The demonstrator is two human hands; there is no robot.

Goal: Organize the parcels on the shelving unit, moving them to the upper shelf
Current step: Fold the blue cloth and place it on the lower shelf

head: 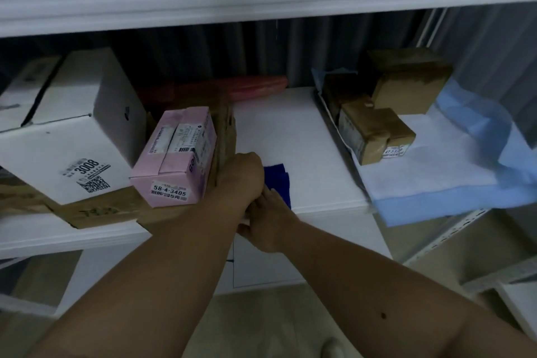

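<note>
The left hand (239, 176) is clamped on the right side of a brown box (223, 131) that stands just right of the pink box (177, 154). The right hand (266, 222) is curled at the shelf (290, 131) edge just right of and below the pink box, against the left wrist; what it grips, if anything, cannot be told.

The pink box sits near the shelf's front edge, leaning against the brown box and propped on flat cardboard (101, 212) that overhangs the edge. If the brown box is pulled out carelessly, the pink box is likely to tip or slide off the front, because its support would be lost. The white box (72, 154), left of the pink box and also tilted on the cardboard, could shift for the same reason.

Counted: one pink box, two white boxes at least, one brown box in hand, one pink roll (258, 86) behind the pink box, one blue scrap (279, 180) just right of it, and three taped brown parcels (406, 84) well to its right on blue sheeting (465, 183), though blur makes that count uncertain.
</note>
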